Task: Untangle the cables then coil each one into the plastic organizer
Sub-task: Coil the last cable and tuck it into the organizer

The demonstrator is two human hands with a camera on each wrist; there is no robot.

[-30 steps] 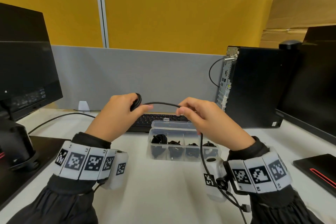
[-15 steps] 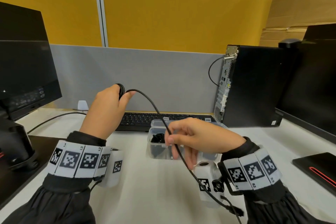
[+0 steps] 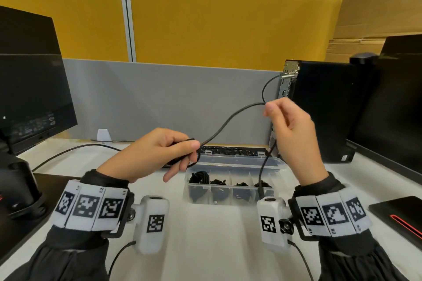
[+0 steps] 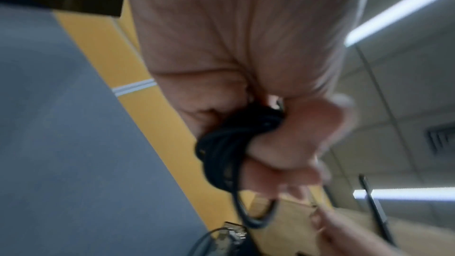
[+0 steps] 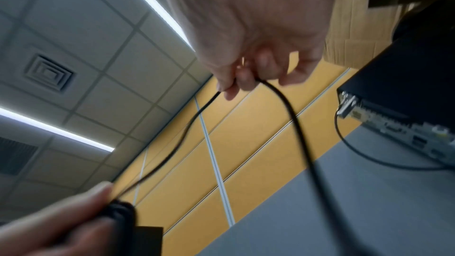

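- A person's two hands work one black cable (image 3: 230, 118) in the air above a white table (image 3: 217, 235).
- The left hand (image 3: 157, 153) holds a small bundle of wound loops (image 4: 229, 143), fingers curled around it; the grip is closed on the coil.
- The right hand (image 3: 290, 130), raised higher and off to the right, pinches the same cable between thumb and fingers (image 5: 240, 81).
- Between the hands the free cable runs up and to the right from the coil; past the right hand's pinch it hangs down toward the table.
- The clear plastic organizer (image 3: 233, 191) sits on the table below and between the hands, nearer the right one, with dark coiled cables already in its compartments.
- Judgement: the next loop must travel leftward and down to the left hand's coil.
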